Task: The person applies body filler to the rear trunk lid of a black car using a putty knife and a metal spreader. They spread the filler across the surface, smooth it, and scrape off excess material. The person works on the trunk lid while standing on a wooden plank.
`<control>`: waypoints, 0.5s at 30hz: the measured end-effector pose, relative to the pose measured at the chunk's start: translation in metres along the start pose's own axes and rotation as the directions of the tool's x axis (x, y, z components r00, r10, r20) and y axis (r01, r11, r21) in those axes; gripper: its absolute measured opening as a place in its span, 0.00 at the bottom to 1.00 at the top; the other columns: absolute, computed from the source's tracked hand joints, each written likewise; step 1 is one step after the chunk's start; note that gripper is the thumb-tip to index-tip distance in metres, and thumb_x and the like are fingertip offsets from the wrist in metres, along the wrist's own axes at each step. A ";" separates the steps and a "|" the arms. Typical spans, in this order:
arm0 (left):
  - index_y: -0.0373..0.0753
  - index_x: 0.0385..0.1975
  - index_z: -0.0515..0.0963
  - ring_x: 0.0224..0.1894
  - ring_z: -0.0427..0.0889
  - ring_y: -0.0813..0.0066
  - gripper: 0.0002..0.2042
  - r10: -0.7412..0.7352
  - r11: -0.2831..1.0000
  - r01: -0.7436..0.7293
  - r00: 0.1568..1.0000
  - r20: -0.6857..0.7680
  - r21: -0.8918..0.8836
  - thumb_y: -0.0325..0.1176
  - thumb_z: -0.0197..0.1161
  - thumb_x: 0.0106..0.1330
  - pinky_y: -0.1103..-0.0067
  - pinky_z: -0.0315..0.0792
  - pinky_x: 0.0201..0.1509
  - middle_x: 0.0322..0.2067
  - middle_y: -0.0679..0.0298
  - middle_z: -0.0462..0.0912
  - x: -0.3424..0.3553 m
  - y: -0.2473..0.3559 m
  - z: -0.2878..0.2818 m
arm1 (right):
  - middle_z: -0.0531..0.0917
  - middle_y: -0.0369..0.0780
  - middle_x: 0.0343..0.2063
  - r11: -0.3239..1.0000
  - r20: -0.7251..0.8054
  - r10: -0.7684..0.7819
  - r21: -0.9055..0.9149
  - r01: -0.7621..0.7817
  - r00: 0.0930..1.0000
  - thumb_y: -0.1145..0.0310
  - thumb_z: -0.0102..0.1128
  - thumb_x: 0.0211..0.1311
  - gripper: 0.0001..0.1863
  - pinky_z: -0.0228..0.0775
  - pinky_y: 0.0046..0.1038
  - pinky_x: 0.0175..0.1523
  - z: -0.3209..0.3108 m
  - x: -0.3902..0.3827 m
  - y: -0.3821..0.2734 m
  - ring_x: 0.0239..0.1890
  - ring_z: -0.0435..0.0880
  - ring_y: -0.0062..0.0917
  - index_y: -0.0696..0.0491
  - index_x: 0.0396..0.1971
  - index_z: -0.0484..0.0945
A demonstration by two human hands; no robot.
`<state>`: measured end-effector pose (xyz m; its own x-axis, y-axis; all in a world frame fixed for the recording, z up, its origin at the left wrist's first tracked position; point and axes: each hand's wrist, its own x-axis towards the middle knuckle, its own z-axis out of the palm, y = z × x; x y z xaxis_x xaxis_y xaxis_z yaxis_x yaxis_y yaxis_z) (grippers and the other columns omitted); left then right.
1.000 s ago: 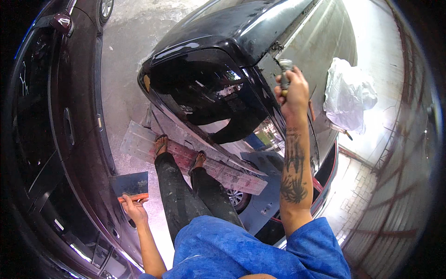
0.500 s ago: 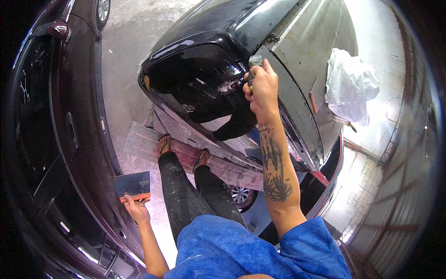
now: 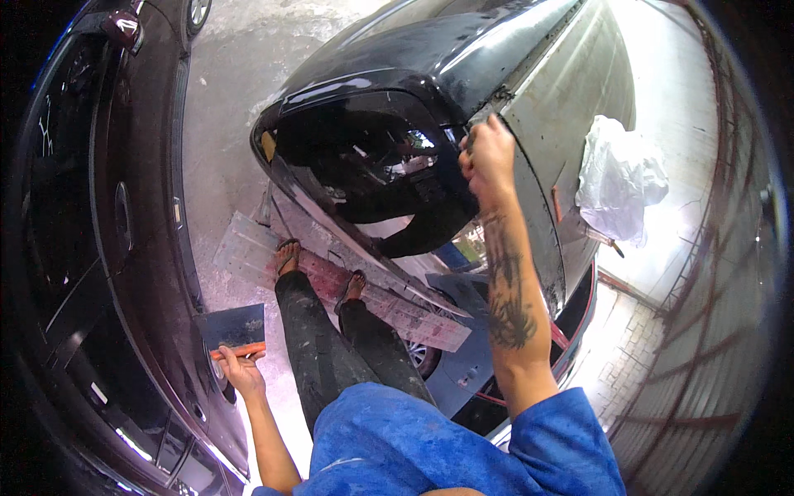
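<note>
My left hand [image 3: 243, 370] is closed round the orange handle of a flat trowel [image 3: 234, 323], whose dark rectangular blade has greyish smears. It is held low beside the dark maroon car. My right arm reaches forward, and my right hand [image 3: 490, 159] is closed round a short dark tool [image 3: 471, 142] that the fingers mostly hide. That hand is over the seam between the black car's glossy window [image 3: 356, 149] and a bare grey panel [image 3: 571, 91]. Whether the tool touches the panel, I cannot tell.
I stand on a pinkish, stained plank [image 3: 331, 285]. The maroon car [image 3: 145, 165] runs along my left. On the grey panel rest a crumpled white plastic bag [image 3: 620, 178], an orange-handled tool [image 3: 557, 202] and a brush [image 3: 608, 240]. A corrugated wall [image 3: 703, 331] rises at right.
My right hand has shifted slightly right and nearer, and the tool's pale grey end is now harder to see. The view has shifted a little. The left hand still holds the trowel.
</note>
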<state>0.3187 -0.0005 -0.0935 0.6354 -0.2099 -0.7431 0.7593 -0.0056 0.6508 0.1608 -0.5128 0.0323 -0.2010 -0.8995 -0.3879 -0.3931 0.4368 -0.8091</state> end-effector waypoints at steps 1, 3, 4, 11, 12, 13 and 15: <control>0.42 0.46 0.61 0.23 0.84 0.65 0.13 -0.002 1.000 0.002 1.000 0.011 0.022 0.44 0.48 0.76 0.74 0.81 0.21 0.27 0.59 0.78 -0.001 0.002 -0.002 | 0.70 0.36 0.14 0.998 0.000 -0.064 -0.003 0.064 0.998 0.73 0.42 0.61 0.13 0.51 0.26 0.08 -0.003 0.007 -0.003 0.06 0.65 0.21 0.60 0.44 0.70; 0.42 0.46 0.61 0.23 0.84 0.66 0.13 -0.020 0.998 0.016 0.999 0.049 0.065 0.44 0.48 0.76 0.74 0.81 0.22 0.26 0.59 0.78 -0.005 0.004 -0.006 | 0.71 0.37 0.16 0.996 -0.035 -0.094 -0.012 0.093 0.995 0.73 0.43 0.62 0.04 0.54 0.26 0.10 -0.012 0.025 -0.015 0.09 0.67 0.20 0.56 0.33 0.67; 0.42 0.46 0.61 0.23 0.84 0.66 0.12 -0.002 0.997 -0.004 0.997 0.074 0.075 0.44 0.48 0.76 0.74 0.81 0.22 0.25 0.59 0.78 -0.003 0.003 -0.005 | 0.72 0.39 0.20 0.997 -0.049 0.046 0.067 -0.043 0.998 0.72 0.43 0.62 0.03 0.56 0.25 0.11 -0.022 0.037 -0.028 0.11 0.69 0.20 0.54 0.33 0.67; 0.43 0.48 0.60 0.24 0.84 0.66 0.13 0.025 1.000 -0.025 1.000 0.017 -0.011 0.43 0.49 0.76 0.73 0.82 0.21 0.33 0.61 0.75 -0.002 -0.001 0.001 | 0.77 0.39 0.24 0.980 -0.007 -0.138 -0.144 0.135 0.990 0.69 0.50 0.64 0.33 0.58 0.22 0.14 -0.108 0.023 -0.036 0.13 0.70 0.18 0.54 0.69 0.56; 0.43 0.49 0.60 0.24 0.84 0.65 0.13 0.003 1.000 -0.002 0.999 0.043 -0.006 0.43 0.49 0.76 0.73 0.82 0.20 0.33 0.61 0.75 0.000 -0.003 0.003 | 0.78 0.39 0.25 0.968 -0.010 -0.179 -0.183 0.174 0.984 0.68 0.51 0.64 0.36 0.59 0.22 0.14 -0.114 0.018 -0.028 0.13 0.71 0.18 0.54 0.72 0.53; 0.43 0.49 0.60 0.24 0.84 0.65 0.13 0.001 1.000 0.000 0.998 0.070 -0.006 0.43 0.49 0.76 0.73 0.82 0.20 0.34 0.61 0.75 0.001 -0.004 0.004 | 0.80 0.39 0.27 0.933 0.033 -0.222 -0.281 0.222 0.974 0.69 0.53 0.64 0.34 0.62 0.20 0.17 -0.119 0.012 -0.019 0.15 0.74 0.17 0.55 0.70 0.56; 0.43 0.50 0.60 0.24 0.84 0.65 0.13 -0.005 1.000 0.003 0.993 0.115 0.011 0.44 0.48 0.76 0.73 0.82 0.20 0.34 0.61 0.75 0.002 -0.005 0.005 | 0.83 0.42 0.34 0.716 0.170 -0.479 -0.492 0.495 0.861 0.73 0.58 0.61 0.29 0.72 0.26 0.34 -0.129 0.009 -0.004 0.29 0.81 0.25 0.55 0.64 0.68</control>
<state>0.3155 -0.0056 -0.0978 0.6115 -0.3212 -0.7232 0.7598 -0.0170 0.6500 0.0453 -0.5212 0.0888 0.1673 -0.9857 -0.0216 -0.8226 -0.1274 -0.5542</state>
